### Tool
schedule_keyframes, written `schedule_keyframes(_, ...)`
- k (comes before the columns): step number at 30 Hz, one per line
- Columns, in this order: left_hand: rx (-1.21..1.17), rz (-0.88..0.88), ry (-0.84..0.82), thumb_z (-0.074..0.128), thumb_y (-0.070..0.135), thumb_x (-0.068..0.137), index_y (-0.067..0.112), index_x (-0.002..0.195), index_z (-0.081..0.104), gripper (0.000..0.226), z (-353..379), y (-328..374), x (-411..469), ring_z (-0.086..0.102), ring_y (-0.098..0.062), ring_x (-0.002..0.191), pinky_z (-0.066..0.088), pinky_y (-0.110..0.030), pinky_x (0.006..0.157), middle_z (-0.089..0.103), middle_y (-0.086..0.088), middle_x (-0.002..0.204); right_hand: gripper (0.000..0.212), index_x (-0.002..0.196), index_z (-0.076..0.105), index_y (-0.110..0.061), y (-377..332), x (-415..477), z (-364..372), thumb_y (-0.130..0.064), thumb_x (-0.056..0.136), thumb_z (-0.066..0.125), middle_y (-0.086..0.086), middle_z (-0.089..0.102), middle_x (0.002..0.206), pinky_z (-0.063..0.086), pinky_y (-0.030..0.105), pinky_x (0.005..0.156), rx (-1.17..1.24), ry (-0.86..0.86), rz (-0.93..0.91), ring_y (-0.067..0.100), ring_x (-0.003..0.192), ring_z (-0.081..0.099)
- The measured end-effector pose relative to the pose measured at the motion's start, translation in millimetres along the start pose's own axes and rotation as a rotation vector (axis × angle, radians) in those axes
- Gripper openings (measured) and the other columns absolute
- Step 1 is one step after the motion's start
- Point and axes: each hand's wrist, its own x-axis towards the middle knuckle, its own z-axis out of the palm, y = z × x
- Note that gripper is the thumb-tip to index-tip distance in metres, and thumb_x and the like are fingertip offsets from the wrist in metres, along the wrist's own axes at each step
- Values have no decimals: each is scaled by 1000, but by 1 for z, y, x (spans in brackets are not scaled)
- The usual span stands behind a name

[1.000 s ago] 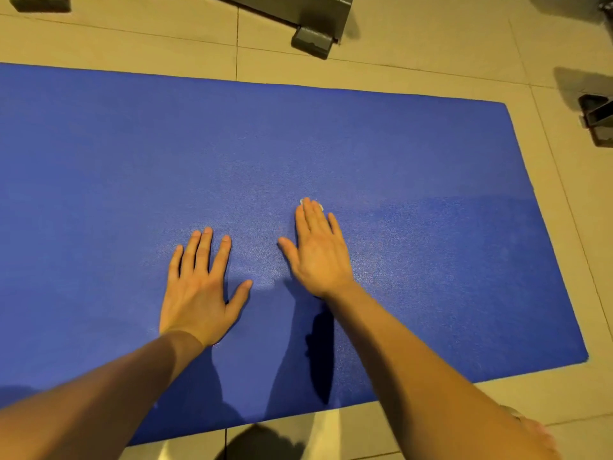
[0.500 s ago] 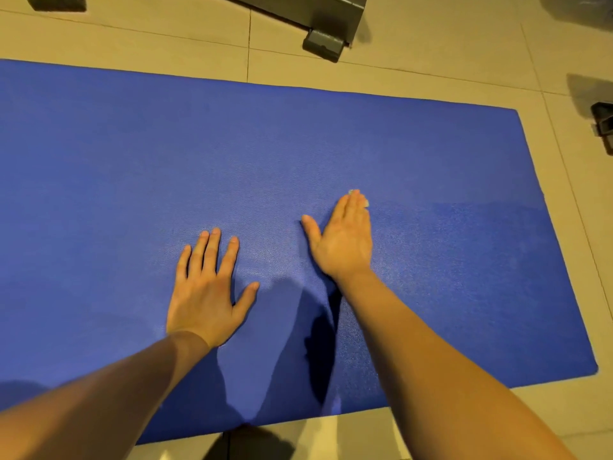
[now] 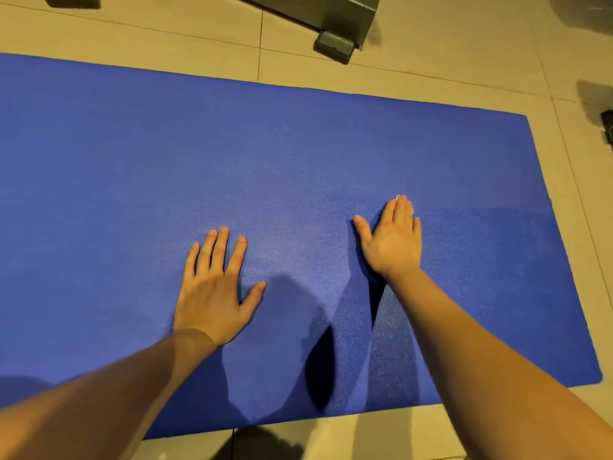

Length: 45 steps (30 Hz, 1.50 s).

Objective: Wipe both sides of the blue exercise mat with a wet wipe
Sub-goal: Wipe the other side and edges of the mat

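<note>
The blue textured foam exercise mat [image 3: 298,154] lies flat on a beige tiled floor [image 3: 431,34]. The left hand [image 3: 212,290] rests palm down on the mat, released, with its fingers straight and spread. The right hand [image 3: 393,244] presses flat, its fingers straight and together, on a white wet wipe [image 3: 398,197]. Only slivers of the wipe show at the fingertips. A dark grey metal frame foot [image 3: 335,46] stands beyond the mat's far edge.

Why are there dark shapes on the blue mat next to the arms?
Head view: those are shadows, probably thrown by the arms blocking a light overhead. They lie on the blue mat between the left hand and the right hand. Same view: the picture is sharp enough to show the mat's grain, with no strong glare.
</note>
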Motion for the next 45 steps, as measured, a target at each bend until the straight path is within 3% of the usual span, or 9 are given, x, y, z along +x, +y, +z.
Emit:
schedule_keyframes(9, 15, -5, -8, 30, 69, 97, 15, 161, 24, 84, 0, 1, 0, 8, -31, 157, 14, -54, 125, 17, -16, 168, 96, 158, 7, 2, -138, -42, 12, -71, 97, 23, 19, -1, 167, 4, 47, 125, 143, -10, -279, 34, 154, -5)
schedule_keyframes(14, 7, -3, -16, 30, 69, 97, 16, 162, 22, 84, 1, 0, 0, 6, -30, 157, 14, -53, 125, 14, -15, 168, 83, 160, 15, -9, -128, -32, 6, -66, 101, 24, 7, 6, 169, 5, 47, 125, 98, -42, -522, 22, 155, -1)
schedule_keyframes(19, -16, 5, -18, 31, 69, 97, 18, 162, 21, 83, 2, -1, 0, 7, -29, 157, 12, -53, 125, 15, -14, 168, 86, 160, 10, -9, -54, -16, 2, -69, 98, 16, 8, 4, 168, 6, 51, 125, 13, 3, -291, 23, 155, -1)
schedule_keyframes(23, -6, 6, -19, 30, 70, 97, 18, 162, 21, 84, 2, -2, 0, 7, -30, 157, 13, -53, 125, 14, -13, 168, 97, 159, 9, -3, -79, -22, 2, -74, 95, 18, 16, 1, 167, 5, 49, 125, 108, -11, -136, 30, 155, -2)
schedule_keyframes(30, 5, -4, -42, 31, 70, 97, 15, 161, 25, 85, 2, 0, 2, 5, -29, 157, 12, -51, 125, 14, -15, 168, 90, 160, 6, -6, -185, -52, 5, -69, 99, 21, 12, -5, 168, 0, 47, 125, 183, -102, -377, 28, 155, -10)
schedule_keyframes(33, 7, -5, -32, 29, 71, 97, 17, 162, 21, 85, 2, -1, 2, 5, -28, 157, 13, -52, 125, 13, -14, 169, 74, 160, 17, -12, -175, -49, -7, -58, 104, 28, 9, -2, 169, 2, 45, 126, 317, -100, -471, 23, 155, -6)
schedule_keyframes(38, -33, 16, 9, 37, 67, 97, 16, 161, 25, 83, 3, -1, 0, 10, -31, 156, 13, -54, 125, 18, -14, 168, 58, 153, 37, -10, -102, -47, -20, -36, 102, 48, 19, 13, 165, 27, 48, 121, 314, 149, -477, 37, 151, 20)
schedule_keyframes(40, -36, 19, 15, 37, 67, 97, 16, 161, 25, 83, 3, -2, 0, 11, -31, 156, 14, -54, 125, 19, -14, 167, 73, 152, 34, -4, -65, -50, -21, -42, 95, 60, 25, 15, 163, 32, 55, 116, 183, 126, -295, 41, 150, 19)
schedule_keyframes(45, -40, 20, 20, 36, 67, 98, 16, 161, 25, 82, 5, -3, 0, 12, -32, 156, 15, -54, 124, 20, -15, 167, 147, 158, -14, -12, -24, -65, -25, -90, 60, 63, 22, -19, 163, 15, 62, 120, -44, -418, 30, 38, 152, -14)
